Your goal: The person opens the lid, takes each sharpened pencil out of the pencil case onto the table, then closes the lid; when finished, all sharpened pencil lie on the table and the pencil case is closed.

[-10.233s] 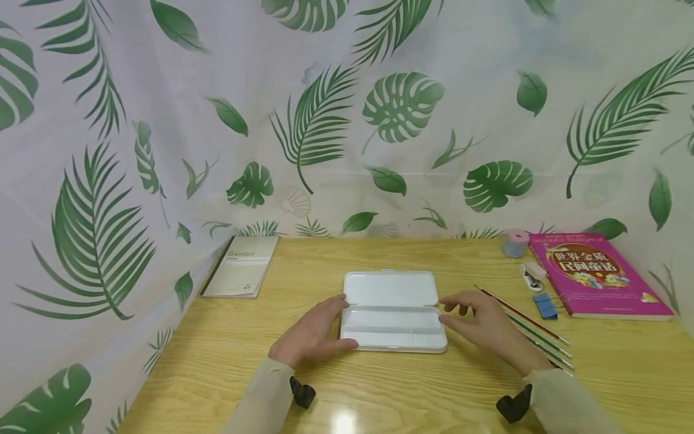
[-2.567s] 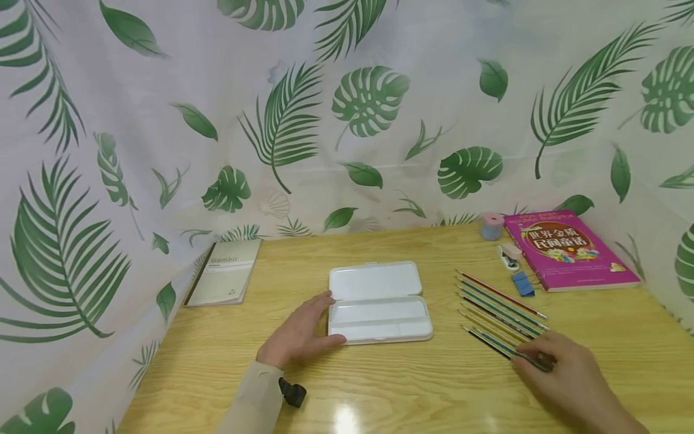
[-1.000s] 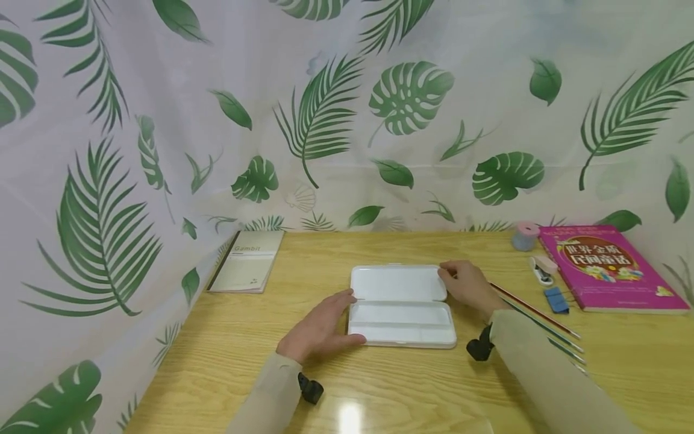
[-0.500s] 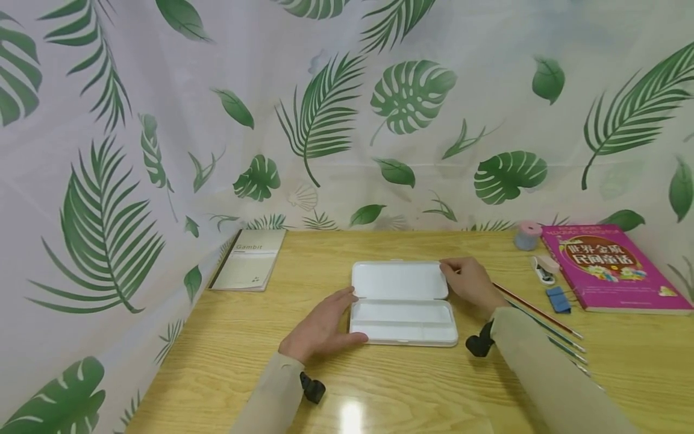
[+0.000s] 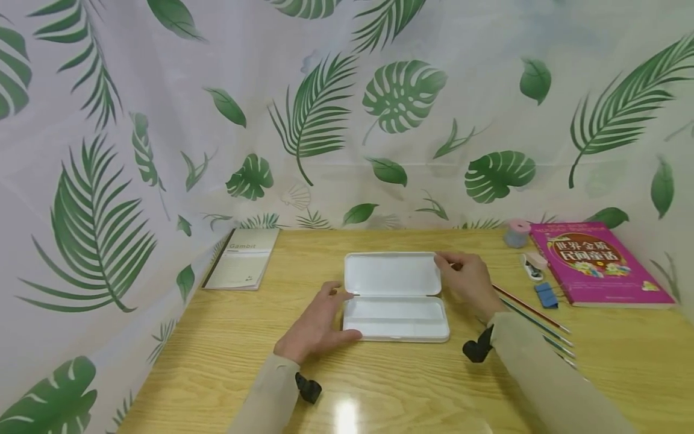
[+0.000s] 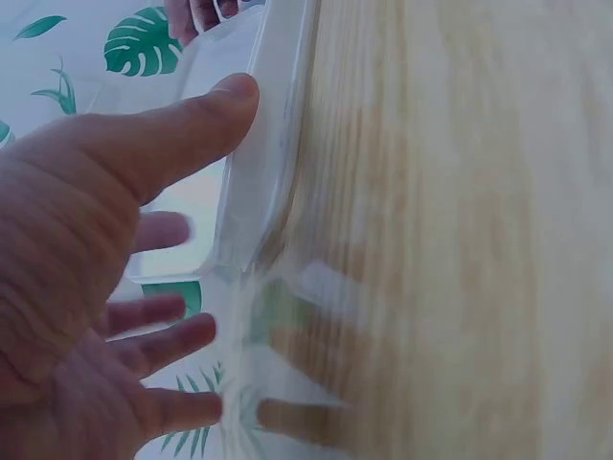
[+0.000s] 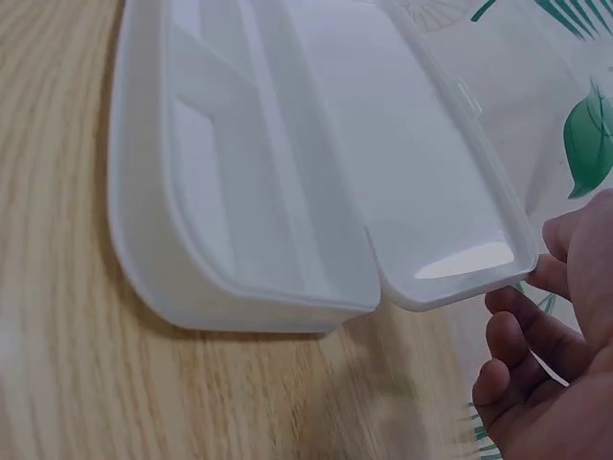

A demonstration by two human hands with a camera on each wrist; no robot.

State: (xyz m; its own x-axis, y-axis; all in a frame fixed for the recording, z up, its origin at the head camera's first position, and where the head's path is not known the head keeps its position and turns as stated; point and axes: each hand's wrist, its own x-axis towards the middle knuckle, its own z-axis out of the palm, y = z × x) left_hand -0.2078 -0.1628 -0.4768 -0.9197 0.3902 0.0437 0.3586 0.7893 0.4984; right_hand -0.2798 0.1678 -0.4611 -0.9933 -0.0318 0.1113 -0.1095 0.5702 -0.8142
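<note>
A white plastic pencil case (image 5: 398, 335) lies unfolded on the wooden table, its inside divided into compartments. Its lid (image 5: 393, 274) tilts up at the back, hinged to the tray. At the lid's far right corner my right hand (image 5: 467, 282) pinches the edge between thumb and index finger; the right wrist view shows this corner (image 7: 512, 278) raised off the table. My left hand (image 5: 318, 325) is spread at the case's left end, thumb over the front left rim (image 6: 278, 144), the other fingers extended near the hinge.
Several pencils (image 5: 534, 310) lie right of the case, partly hidden under my right forearm. Beyond them are a blue binder clip (image 5: 546, 296), a small stapler (image 5: 532, 267), a pink-and-blue cylinder (image 5: 517, 233) and a magenta book (image 5: 599, 265). A notebook (image 5: 242, 259) lies back left.
Over the last second the lid has tilted higher, with my right hand at its corner. Earlier my right hand was among the pencils, then moved to the lid. My left hand stays beside the case.
</note>
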